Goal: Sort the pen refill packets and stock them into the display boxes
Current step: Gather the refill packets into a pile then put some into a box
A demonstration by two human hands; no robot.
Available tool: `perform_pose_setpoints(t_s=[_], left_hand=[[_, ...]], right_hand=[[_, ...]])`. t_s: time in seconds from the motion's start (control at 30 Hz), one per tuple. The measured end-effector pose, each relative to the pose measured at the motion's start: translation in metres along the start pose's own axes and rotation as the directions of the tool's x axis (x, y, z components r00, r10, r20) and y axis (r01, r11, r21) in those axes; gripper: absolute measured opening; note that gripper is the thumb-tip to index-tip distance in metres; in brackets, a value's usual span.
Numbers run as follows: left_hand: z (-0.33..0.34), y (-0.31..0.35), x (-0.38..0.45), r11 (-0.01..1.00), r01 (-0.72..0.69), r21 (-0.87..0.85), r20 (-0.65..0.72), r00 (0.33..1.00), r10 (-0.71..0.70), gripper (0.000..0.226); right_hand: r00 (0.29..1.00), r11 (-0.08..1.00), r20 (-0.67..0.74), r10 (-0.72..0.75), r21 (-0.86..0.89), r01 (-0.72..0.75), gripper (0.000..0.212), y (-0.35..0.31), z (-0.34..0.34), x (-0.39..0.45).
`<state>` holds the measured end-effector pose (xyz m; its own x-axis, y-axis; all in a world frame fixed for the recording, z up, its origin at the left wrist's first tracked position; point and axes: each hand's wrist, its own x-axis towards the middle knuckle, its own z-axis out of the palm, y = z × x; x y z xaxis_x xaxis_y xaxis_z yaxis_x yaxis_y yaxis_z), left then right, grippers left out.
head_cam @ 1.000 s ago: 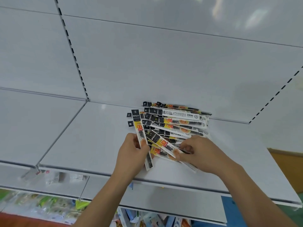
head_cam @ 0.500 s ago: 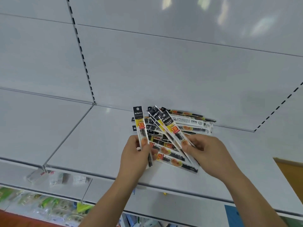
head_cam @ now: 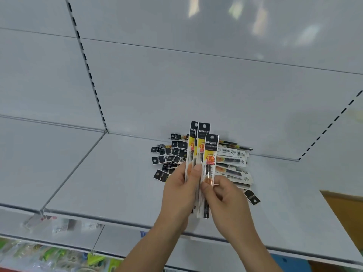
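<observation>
Three pen refill packets (head_cam: pixel 202 146), narrow with black tops and yellow-orange labels, stand upright above the shelf. My left hand (head_cam: pixel 181 191) grips the two left ones between thumb and fingers. My right hand (head_cam: pixel 225 197) pinches the rightmost packet (head_cam: pixel 211 154) against them from the right. Behind my hands a loose pile of refill packets (head_cam: pixel 231 165) lies fanned out on the white shelf (head_cam: pixel 110 183), near its back wall. One packet (head_cam: pixel 252 197) sticks out to the right of my right hand. No display box is in view.
The white shelf runs left and right, with a slotted upright (head_cam: pixel 86 63) at the back left and another (head_cam: pixel 330 126) at the right. Below the front edge hang price tags (head_cam: pixel 59 226) and coloured goods (head_cam: pixel 59 256). A wooden surface (head_cam: pixel 345 209) shows at the right.
My right hand lifted packets from the pile and brought them upright against the one in my left hand. Both hands now hold a small bundle together. The view tilted slightly.
</observation>
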<state>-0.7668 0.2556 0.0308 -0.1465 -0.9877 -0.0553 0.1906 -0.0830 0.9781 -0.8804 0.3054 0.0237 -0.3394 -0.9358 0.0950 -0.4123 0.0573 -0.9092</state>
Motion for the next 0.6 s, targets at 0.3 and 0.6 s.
perform_pose_setpoints(t_s=[0.3, 0.6], left_hand=[[-0.014, 0.011, 0.003, 0.997, -0.076, 0.015, 0.051, 0.996, 0.075, 0.024], [-0.084, 0.02, 0.017, 0.958, -0.181, 0.224, 0.112, 0.981, 0.159, 0.021]], right_hand=[[0.999, 0.994, -0.008, -0.04, 0.104, 0.04, 0.015, -0.006, 0.014, 0.007], [0.96, 0.951, 0.07, -0.272, -0.135, 0.279, 0.015, -0.005, 0.041, 0.018]])
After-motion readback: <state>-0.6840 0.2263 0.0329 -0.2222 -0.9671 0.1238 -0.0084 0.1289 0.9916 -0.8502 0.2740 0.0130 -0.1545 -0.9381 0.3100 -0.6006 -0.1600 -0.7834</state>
